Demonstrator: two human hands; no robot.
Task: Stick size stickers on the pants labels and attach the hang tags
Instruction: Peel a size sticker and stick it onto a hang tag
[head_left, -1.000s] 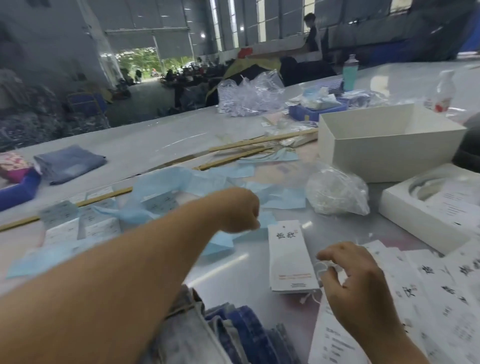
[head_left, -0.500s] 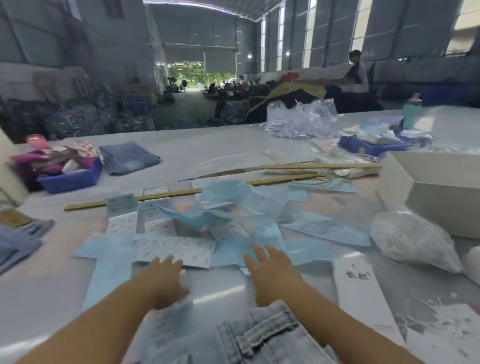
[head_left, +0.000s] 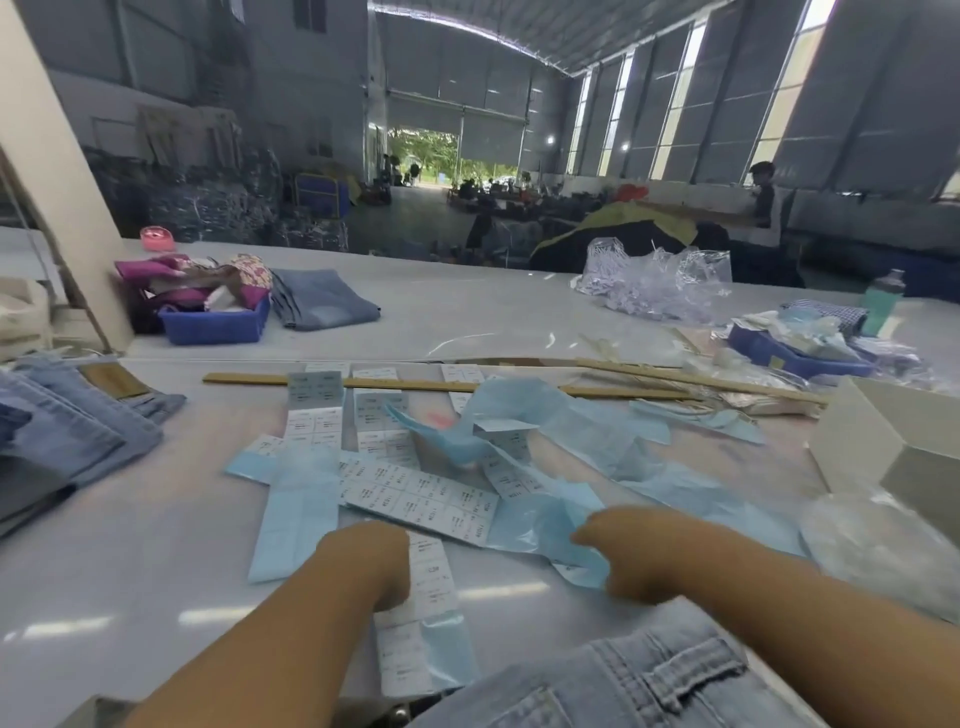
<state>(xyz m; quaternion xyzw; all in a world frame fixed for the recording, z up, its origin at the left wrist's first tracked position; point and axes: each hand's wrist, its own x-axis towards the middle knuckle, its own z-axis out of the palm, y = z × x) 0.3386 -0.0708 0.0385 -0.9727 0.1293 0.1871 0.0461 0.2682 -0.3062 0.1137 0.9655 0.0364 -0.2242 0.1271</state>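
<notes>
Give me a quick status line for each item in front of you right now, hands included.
left hand: fingers curled, resting on a sticker strip
right hand: gripping the blue backing paper
sticker strip: flat, under the left hand
sticker sheet: flat, stickers on it
blue backing paper: crumpled, loose
pale jeans: lying at near edge
folded jeans: folded
white box: open

Garment factory floor / finishing hall. High corrugated roof (head_left: 519, 36), tall window strips, open roller door (head_left: 447, 156) far beyond the hands. Long white surface (head_left: 467, 317) with stacked denim pants (head_left: 67, 426) left of the left hand (head_left: 371, 558), sticker sheets (head_left: 415, 493) just ahead of it. Garment piles in the background.
</notes>
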